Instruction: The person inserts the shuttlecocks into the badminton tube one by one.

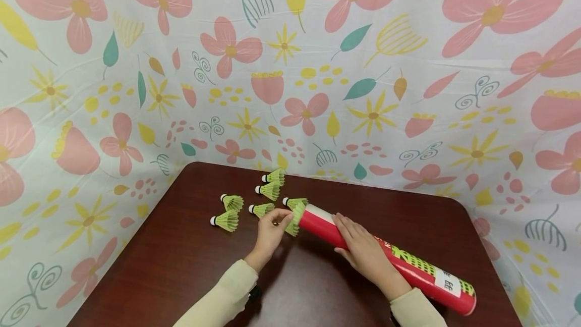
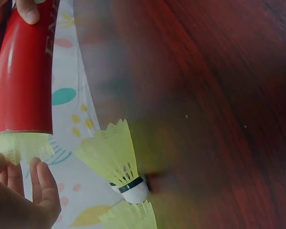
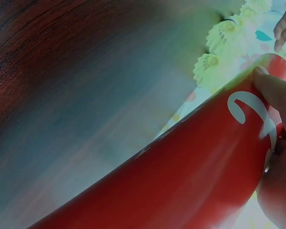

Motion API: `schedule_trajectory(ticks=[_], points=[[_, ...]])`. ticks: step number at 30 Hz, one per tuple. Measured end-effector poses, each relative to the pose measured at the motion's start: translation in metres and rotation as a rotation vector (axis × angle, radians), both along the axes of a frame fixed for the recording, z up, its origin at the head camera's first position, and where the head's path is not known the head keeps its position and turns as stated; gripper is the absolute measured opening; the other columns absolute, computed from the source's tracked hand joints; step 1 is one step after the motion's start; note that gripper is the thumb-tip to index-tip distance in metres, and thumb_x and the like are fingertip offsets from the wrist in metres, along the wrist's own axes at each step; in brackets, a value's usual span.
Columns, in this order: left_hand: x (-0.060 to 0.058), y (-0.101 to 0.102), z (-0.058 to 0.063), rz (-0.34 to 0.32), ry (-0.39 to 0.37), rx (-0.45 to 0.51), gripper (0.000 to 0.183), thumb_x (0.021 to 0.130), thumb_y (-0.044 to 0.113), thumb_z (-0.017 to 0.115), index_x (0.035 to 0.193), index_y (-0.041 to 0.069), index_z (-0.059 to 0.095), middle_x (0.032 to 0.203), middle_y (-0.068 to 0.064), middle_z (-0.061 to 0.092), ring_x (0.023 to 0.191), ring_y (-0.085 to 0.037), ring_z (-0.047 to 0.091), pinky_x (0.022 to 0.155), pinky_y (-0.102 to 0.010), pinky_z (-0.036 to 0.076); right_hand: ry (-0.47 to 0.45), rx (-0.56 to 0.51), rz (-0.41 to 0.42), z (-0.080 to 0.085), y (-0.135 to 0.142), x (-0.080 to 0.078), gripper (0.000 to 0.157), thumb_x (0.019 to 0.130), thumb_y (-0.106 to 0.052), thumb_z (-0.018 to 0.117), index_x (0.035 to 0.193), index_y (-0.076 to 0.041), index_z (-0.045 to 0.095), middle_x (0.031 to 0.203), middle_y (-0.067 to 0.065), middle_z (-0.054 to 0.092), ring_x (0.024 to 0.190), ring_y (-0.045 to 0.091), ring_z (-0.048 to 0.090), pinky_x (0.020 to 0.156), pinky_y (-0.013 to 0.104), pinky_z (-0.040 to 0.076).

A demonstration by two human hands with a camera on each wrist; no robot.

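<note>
Your right hand [image 1: 363, 251] is wrapped over the red tube [image 1: 386, 254], fingers curled around it near the open end, so that one's clamped on solid. The tube lies on its side on the dark wooden table [image 1: 181, 266], mouth pointing toward the far left. A yellow-green shuttlecock [image 1: 295, 219] sticks halfway out of that mouth, skirt flared, and your left hand [image 1: 271, 231] has its fingertips pinched on the skirt's edge right at the opening. Just beyond the hand there's a loose bunch of shuttlecocks [image 1: 254, 198] lying on the table, six of them, cork ends mostly pointing left. Flowery cloth [image 1: 290, 64] hangs all around the back and sides.
</note>
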State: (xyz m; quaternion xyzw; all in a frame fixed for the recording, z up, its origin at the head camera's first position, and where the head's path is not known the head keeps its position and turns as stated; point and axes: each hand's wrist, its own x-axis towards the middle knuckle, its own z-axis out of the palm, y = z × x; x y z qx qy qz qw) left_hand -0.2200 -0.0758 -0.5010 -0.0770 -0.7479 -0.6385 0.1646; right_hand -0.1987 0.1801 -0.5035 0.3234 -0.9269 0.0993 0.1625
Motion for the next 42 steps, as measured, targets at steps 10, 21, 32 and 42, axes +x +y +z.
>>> schedule_trajectory(ticks=[10,21,32,42], points=[[-0.011,-0.008,-0.025,-0.023,0.073,-0.144,0.007,0.086,0.012,0.073,0.09,0.006,0.075,0.086,-0.006,0.072,0.075,-0.014,0.063,0.063,-0.023,0.05,0.07,-0.009,0.019,0.0,-0.003,-0.001,0.094,0.07,-0.026,0.087,0.145,0.0,0.037,0.14,0.02,0.048,0.124,0.034,0.05,0.098,0.049,0.045],[-0.011,-0.016,-0.026,-0.035,0.066,-0.188,0.008,0.084,0.011,0.074,0.091,0.008,0.076,0.088,-0.006,0.073,0.079,-0.018,0.067,0.065,-0.028,0.054,-0.003,-0.002,-0.002,0.001,-0.005,0.001,0.092,0.074,-0.03,0.083,0.148,-0.003,0.034,0.143,0.018,0.045,0.128,0.033,0.047,0.101,0.049,0.042],[-0.01,-0.014,-0.031,-0.097,0.098,-0.206,0.006,0.083,0.003,0.073,0.087,0.006,0.075,0.086,-0.005,0.072,0.082,-0.017,0.066,0.069,-0.025,0.053,-0.014,-0.004,0.004,0.002,-0.006,0.002,0.092,0.075,-0.03,0.083,0.148,-0.004,0.034,0.144,0.017,0.045,0.129,0.032,0.046,0.102,0.049,0.042],[-0.01,-0.014,-0.033,-0.149,0.127,-0.238,0.011,0.083,-0.001,0.072,0.09,0.007,0.075,0.087,-0.003,0.071,0.081,-0.015,0.065,0.069,-0.025,0.052,-0.012,0.003,0.023,0.002,-0.007,0.002,0.093,0.075,-0.029,0.083,0.148,-0.003,0.033,0.144,0.017,0.044,0.129,0.032,0.046,0.102,0.049,0.041]])
